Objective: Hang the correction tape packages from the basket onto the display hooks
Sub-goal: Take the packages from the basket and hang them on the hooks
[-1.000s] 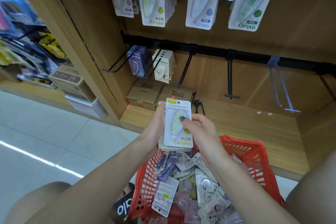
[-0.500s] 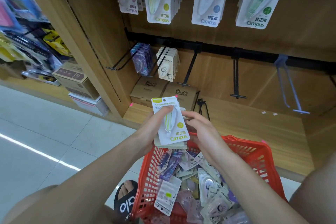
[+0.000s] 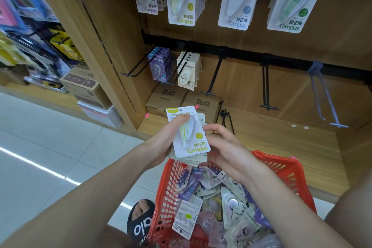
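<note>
The left hand (image 3: 161, 143) holds a small stack of packages (image 3: 188, 133) above the red basket (image 3: 285, 169), thumb pressing the top card. The right hand (image 3: 223, 147) curls its fingers (image 3: 209, 128) on the stack's right edge. The cards look light, stiff and slippery; better to hold them by the edges. Beyond the fingers hang six hooks (image 3: 266, 86), four of them empty.

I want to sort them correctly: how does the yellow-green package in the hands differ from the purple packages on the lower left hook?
The yellow-green package is white with a yellow-green dot; the purple packages are dark purple. The yellow-green package is held by the left hand on top of a stack, above the basket; the purple packages already hang on the lower left hook. Both are carded blister packs.
</note>
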A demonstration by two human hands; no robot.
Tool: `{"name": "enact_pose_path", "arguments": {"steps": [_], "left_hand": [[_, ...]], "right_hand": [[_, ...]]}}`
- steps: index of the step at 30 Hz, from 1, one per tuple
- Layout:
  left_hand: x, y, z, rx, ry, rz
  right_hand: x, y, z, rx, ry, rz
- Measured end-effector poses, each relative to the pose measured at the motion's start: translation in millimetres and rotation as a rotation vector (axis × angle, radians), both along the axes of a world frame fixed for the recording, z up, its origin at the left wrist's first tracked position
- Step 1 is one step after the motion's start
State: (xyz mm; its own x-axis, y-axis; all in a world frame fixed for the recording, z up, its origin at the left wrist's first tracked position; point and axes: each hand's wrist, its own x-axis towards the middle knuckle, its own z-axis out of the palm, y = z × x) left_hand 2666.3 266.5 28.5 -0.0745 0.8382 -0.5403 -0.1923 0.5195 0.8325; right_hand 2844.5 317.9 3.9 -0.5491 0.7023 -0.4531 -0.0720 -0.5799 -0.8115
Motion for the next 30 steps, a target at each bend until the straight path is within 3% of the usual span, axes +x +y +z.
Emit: {"name": "enact_pose_path", "arguments": {"steps": [11, 25, 30], "left_hand": [[-15, -1, 1, 0.045, -0.148, 0.005], [-30, -1, 3, 0.076, -0.025, 0.189], [-38, -1, 1, 0.099, 0.038, 0.173]], "right_hand": [[0, 0, 5, -0.021, -0.017, -0.052], [-10, 3, 8, 0.013, -0.069, -0.122], [-18, 5, 6, 0.093, -0.122, -0.029]]}}
